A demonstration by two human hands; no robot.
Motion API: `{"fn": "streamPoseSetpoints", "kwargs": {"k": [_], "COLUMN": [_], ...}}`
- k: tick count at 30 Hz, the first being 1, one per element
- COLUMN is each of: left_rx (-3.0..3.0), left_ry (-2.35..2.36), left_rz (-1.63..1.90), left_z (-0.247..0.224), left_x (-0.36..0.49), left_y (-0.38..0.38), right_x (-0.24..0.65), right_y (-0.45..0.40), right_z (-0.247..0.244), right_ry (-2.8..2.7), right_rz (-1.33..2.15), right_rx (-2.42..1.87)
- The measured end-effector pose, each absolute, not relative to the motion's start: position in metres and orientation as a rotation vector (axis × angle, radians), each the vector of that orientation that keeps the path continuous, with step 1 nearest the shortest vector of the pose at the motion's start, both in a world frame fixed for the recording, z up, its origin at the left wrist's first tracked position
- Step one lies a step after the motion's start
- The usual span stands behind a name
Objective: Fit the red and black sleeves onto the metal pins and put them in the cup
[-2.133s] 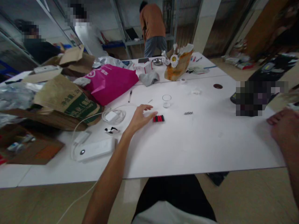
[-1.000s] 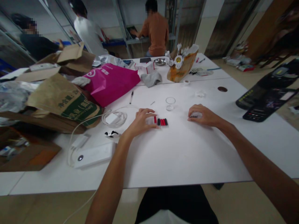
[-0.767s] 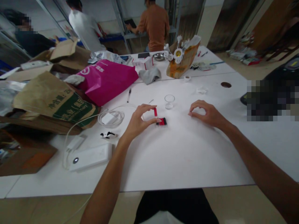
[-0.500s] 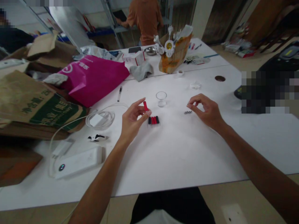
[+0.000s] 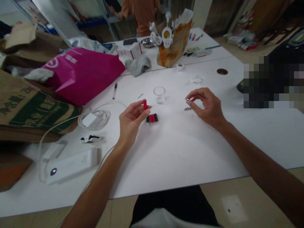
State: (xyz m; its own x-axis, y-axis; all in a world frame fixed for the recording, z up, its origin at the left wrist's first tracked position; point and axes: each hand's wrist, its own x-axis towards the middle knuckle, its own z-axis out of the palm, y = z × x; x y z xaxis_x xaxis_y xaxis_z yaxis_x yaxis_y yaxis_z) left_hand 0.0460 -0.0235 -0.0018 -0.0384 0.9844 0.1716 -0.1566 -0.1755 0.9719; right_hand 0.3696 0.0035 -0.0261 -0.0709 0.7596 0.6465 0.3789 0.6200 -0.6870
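Upright between the thumb and fingers of my left hand (image 5: 131,122) is a small red cylinder (image 5: 145,104). Just below those fingertips, similar red and black cylinders (image 5: 152,118) lie side by side on the white table, with clear or metallic ends. My right hand (image 5: 207,107) pinches a tiny shiny metal piece (image 5: 188,99) between thumb and fingers, slightly above the tabletop. Beneath it lie several small silver metal parts (image 5: 187,109). A small clear glass cup (image 5: 161,100) stands between my hands, farther back.
Left on the white table (image 5: 175,164) are a power bank (image 5: 73,166), coiled white cable (image 5: 104,122), black-and-white clippers (image 5: 91,138) and a pen (image 5: 115,91). Behind stand a magenta bag (image 5: 87,74), grey cloth (image 5: 138,66), tape roll (image 5: 180,66) and paper bag (image 5: 174,47). A person (image 5: 141,17) is beyond.
My right hand has lifted slightly and now shows a shiny metal piece in its fingertips. My left hand still holds the red cylinder. The whole view has shifted a little.
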Motion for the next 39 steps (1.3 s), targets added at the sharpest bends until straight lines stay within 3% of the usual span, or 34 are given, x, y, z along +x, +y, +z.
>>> {"fn": "streamPoseSetpoints", "kwargs": {"k": [39], "left_rx": [1.272], "left_ry": [1.044], "left_rz": [1.382], "left_z": [0.0016], "left_x": [0.0484], "left_y": [-0.0289], "right_x": [0.3687], "right_y": [0.0009], "right_z": [-0.0242], "right_ry": [-1.698], "right_rz": [0.347], "right_rx": [-0.977]}}
